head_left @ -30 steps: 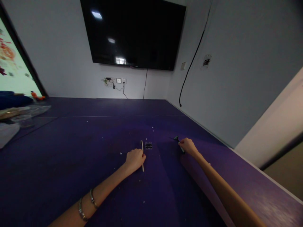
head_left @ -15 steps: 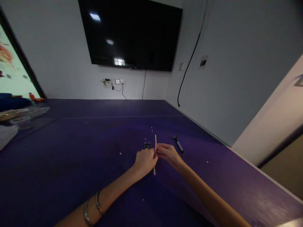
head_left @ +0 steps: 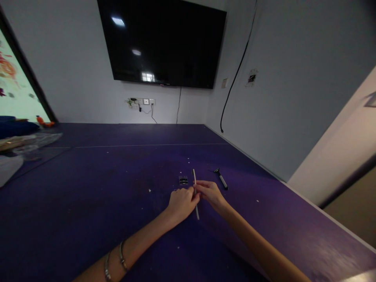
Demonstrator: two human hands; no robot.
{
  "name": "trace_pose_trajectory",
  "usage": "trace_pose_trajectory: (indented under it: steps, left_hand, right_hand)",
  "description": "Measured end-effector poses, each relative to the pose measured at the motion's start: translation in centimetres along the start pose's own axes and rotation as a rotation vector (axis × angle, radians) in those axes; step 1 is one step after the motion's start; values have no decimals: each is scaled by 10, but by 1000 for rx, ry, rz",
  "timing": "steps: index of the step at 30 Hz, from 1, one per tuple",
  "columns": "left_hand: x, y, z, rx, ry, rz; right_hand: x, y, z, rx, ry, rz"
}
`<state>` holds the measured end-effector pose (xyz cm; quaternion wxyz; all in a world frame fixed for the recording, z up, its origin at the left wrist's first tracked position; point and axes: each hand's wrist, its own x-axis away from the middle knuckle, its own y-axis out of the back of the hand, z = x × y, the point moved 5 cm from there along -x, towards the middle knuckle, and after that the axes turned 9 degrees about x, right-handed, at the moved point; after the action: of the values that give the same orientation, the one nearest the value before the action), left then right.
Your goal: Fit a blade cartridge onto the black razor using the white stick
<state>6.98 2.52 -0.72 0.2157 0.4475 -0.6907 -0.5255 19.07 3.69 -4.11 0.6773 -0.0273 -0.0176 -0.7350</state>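
Note:
A slim white toothbrush (head_left: pixel 197 212) stands between my two hands, its head up and leaning slightly left, a dark patch like bristles along the head's left side. My left hand (head_left: pixel 182 202) is closed round its middle, with the thumb on the near side. From the right, the fingers of my right hand (head_left: pixel 210 192) pinch it just above. Some of the handle is hidden behind the fingers. Beyond my left hand lies a small dark rack of razor cartridges (head_left: pixel 183 180). A grey and black razor (head_left: pixel 221 180) rests to the right of my right hand.
Small white scraps (head_left: pixel 149 190) are scattered over the purple tabletop (head_left: pixel 102 203). Plastic bags and dark blue cloth (head_left: pixel 17 127) lie at the far left. A black cable (head_left: pixel 235 80) hangs along the right wall, and a television (head_left: pixel 167 43) is mounted ahead.
The toothbrush has tilted, its lower end swinging right. My left hand has shifted slightly right and nearer, uncovering more of the cartridge rack. My right hand has moved a little.

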Motion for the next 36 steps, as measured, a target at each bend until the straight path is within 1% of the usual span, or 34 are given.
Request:
trace_pose_trajectory:
  steps: [2, 5, 7, 10, 12, 14, 16, 19, 25, 31, 36]
  left_hand:
    - [-3, 2, 7, 25, -13, -22]
    - [-13, 10, 26, 73, -40, -72]
    - [-21, 13, 43, 123, -72, -104]
    - [-34, 12, 67, 168, -145, -151]
    - [-43, 4, 79, 183, -197, -137]
    - [-51, -5, 89, 195, -221, -111]
    - [-59, -13, 95, 216, -232, -88]
    - [-68, -21, 100, 242, -247, -61]
    - [-72, -28, 102, 274, -230, -11]
    - [-73, -28, 100, 344, -204, -3]
    - [-74, -27, 102, 430, -179, -6]
  right_hand:
    - [-5, 17, 4, 33, 0, -59]
    - [-18, 62, 14, 157, 47, -169]
    - [-27, 100, 21, 325, 89, -264]
    - [-38, 153, 26, 757, 91, -406]
    - [-43, 177, 23, 871, 70, -457]
    - [-47, 191, 18, 948, 56, -482]
    - [-51, 196, 12, 1025, 51, -484]
    - [-58, 195, 3, 1123, 45, -456]
    - [-69, 191, -8, 1250, 26, -411]
    - [-68, 186, -9, 1344, 3, -406]
    - [-58, 174, 4, 1398, 54, -398]
